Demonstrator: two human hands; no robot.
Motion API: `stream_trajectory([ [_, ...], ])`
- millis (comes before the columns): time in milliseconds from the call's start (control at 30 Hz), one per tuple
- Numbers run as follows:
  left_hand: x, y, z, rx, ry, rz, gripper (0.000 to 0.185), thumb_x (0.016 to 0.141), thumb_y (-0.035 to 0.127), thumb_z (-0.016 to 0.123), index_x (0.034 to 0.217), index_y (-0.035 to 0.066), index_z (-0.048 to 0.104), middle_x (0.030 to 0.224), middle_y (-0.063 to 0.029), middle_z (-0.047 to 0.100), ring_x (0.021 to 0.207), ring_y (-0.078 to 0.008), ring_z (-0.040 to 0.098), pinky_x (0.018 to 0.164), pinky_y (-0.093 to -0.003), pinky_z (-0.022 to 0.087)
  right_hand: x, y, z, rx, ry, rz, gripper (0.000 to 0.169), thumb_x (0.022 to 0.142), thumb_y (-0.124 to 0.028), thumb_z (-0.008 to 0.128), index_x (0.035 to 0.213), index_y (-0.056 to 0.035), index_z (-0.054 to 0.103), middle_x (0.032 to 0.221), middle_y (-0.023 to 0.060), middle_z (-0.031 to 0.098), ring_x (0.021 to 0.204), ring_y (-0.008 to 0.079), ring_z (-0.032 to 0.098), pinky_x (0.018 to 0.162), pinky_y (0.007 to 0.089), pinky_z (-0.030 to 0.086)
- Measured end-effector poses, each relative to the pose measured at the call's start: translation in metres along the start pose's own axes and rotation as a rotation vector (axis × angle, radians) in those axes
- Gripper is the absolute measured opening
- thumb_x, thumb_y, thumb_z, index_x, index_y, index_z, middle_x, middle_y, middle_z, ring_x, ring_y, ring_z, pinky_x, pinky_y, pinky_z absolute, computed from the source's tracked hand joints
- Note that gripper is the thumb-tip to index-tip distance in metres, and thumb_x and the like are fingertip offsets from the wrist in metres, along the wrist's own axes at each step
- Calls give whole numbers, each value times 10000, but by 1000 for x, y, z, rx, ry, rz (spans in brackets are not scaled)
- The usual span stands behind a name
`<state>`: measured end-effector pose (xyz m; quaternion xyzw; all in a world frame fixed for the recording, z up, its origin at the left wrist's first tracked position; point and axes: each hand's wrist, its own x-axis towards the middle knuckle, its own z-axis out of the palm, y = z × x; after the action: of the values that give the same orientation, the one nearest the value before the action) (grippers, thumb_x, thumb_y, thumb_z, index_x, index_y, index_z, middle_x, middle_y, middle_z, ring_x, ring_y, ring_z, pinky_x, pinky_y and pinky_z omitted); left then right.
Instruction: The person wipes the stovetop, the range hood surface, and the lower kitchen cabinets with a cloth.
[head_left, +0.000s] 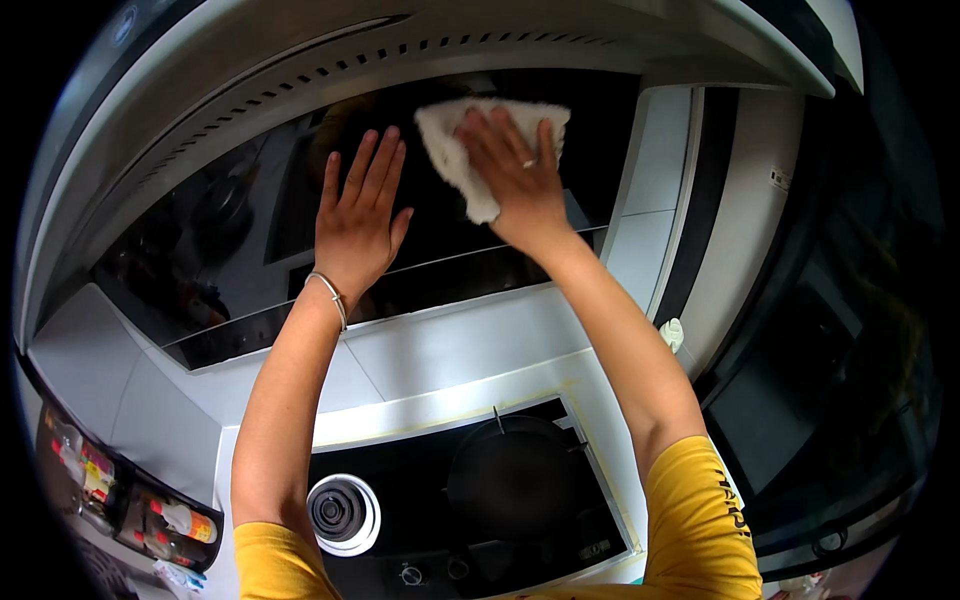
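Note:
A glossy black glass panel (600, 127) of the range hood slopes before me. My right hand (521, 187), with a ring on one finger, presses a white fluffy cloth (442, 135) flat against its upper right part. To the left, my left hand (356, 225) has its palm towards the same panel and its fingers extended, holding nothing. Whether that palm touches the glass, I cannot tell. A bracelet (330, 292) circles the left wrist.
Below is a black gas hob (409, 480) with a dark pan (517, 476) on its right side and a ringed burner (337, 514) on the left. Bottles (184, 521) stand on a rack at lower left. The hood's vented edge (322, 73) overhangs the panel.

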<state>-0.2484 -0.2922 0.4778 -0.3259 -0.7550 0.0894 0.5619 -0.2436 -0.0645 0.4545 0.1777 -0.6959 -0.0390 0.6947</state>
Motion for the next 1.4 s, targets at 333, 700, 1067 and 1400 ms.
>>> stream_trajectory([
  [333, 23, 42, 3, -68, -21, 23, 728, 857, 300, 624, 1488, 56, 357, 1605, -55, 235, 1494, -249, 182, 1188, -516, 172, -41, 20, -20, -41, -225, 62, 569, 811, -102, 595, 1375, -130, 528, 1547, 38, 358, 1469, 265, 247, 1154, 582, 220],
  [700, 52, 64, 4, -84, -50, 65, 718, 873, 322, 612, 1498, 88, 348, 1608, -34, 220, 1491, -215, 186, 1190, -505, 183, -32, 69, -35, 19, -93, 162, 571, 839, -177, 620, 1393, -100, 500, 1557, 78, 338, 1449, 319, 282, 1143, 586, 234],
  [1067, 49, 75, 19, -12, -27, 144, 720, 875, 306, 609, 1516, 138, 327, 1605, 0, 239, 1490, -181, 185, 1204, -487, 152, -36, 82, -38, 35, -59, 209, 574, 797, -136, 638, 1358, -86, 525, 1551, 91, 334, 1460, 321, 242, 1144, 591, 220],
  [1400, -20, 62, 47, -10, -139, 200, 712, 877, 313, 590, 1521, 162, 324, 1604, 17, 245, 1488, -175, 195, 1205, -500, 127, -109, 44, -18, -18, -232, 143, 547, 847, -241, 598, 1381, -153, 517, 1510, 72, 389, 1434, 305, 291, 1154, 593, 177],
])
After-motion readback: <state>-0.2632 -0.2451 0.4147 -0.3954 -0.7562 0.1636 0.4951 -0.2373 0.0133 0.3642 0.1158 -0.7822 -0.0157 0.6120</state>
